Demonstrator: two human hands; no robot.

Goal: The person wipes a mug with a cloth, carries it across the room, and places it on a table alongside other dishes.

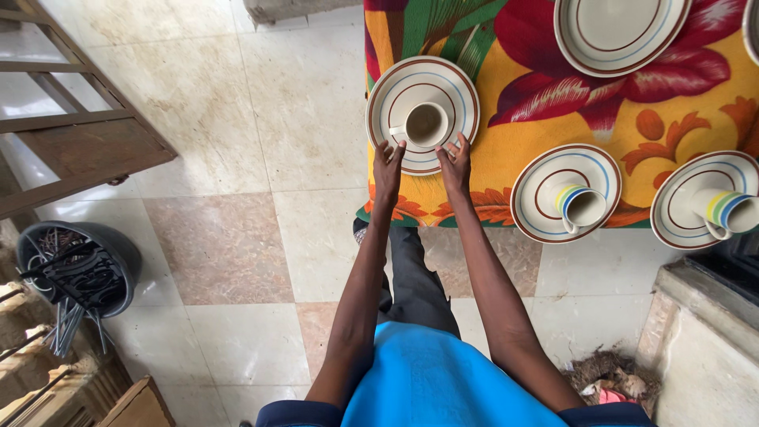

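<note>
A cream plate [457, 88] with brown and blue rings lies at the near left corner of a table covered by a bright floral cloth [672, 111]. A cream cup [425, 124] stands on that plate, handle to the left. My left hand [387, 168] rests its fingertips on the plate's near rim, left of the cup. My right hand [455, 164] touches the same rim, just right of the cup. Neither hand grips anything; the fingers are spread.
Two more plates [528, 204] [672, 207] near the table's front edge each carry a tipped striped mug [579, 205] [726, 212]. A bare plate [617, 32] lies farther back. A dark bucket [79, 265] of metal rods and a wooden frame [87, 146] stand on the tiled floor to the left.
</note>
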